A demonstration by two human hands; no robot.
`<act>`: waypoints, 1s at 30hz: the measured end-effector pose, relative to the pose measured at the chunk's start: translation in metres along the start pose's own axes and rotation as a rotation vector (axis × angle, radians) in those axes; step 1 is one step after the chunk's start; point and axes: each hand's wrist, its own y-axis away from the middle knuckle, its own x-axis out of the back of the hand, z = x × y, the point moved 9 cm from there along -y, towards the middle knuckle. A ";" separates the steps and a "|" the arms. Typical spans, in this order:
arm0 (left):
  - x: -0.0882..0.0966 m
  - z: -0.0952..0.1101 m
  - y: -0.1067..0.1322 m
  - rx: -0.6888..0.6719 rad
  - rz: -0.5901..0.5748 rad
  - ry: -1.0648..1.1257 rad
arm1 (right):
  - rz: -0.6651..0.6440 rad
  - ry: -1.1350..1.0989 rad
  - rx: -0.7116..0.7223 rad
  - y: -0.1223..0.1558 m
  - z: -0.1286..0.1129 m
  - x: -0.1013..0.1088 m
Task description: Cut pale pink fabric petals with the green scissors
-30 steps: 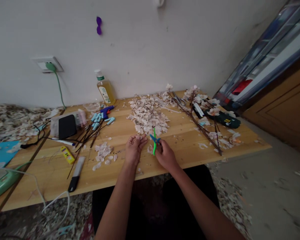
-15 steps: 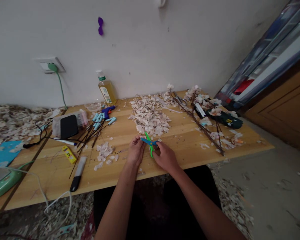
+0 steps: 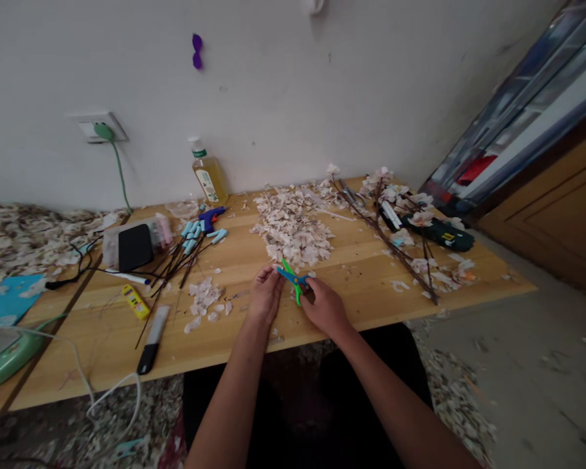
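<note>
My right hand [image 3: 323, 305] is closed around the handles of blue and green scissors [image 3: 295, 281], whose blades stand a little apart and point up and left. Close to the blade tips, my left hand [image 3: 264, 293] pinches something small and pale, perhaps a petal; the fingers mostly hide it. Just beyond the scissors lies a large heap of pale pinkish petals [image 3: 295, 231]. A smaller pile of petals [image 3: 205, 296] rests on the wooden table [image 3: 366, 303], left of my left hand.
Left on the table are a black phone [image 3: 135, 247], a yellow box [image 3: 135, 301], a utility knife [image 3: 153, 340], dark stems with blue ends [image 3: 190, 238] and a blue glue gun [image 3: 211, 218]. Behind stands a bottle [image 3: 209, 174]. A flowering branch [image 3: 395, 247] lies at right.
The scissor blades have closed slightly, with the green handle shifting a little. Both hands stay in nearly the same place.
</note>
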 end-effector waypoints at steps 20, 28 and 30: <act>0.002 -0.004 0.000 0.010 0.016 -0.094 | -0.009 0.015 -0.010 0.000 0.000 0.000; 0.000 -0.004 0.001 0.015 0.015 -0.037 | -0.024 0.013 -0.010 0.000 0.002 -0.001; -0.001 -0.004 0.000 0.006 0.003 -0.031 | -0.020 0.015 -0.021 0.000 0.002 -0.001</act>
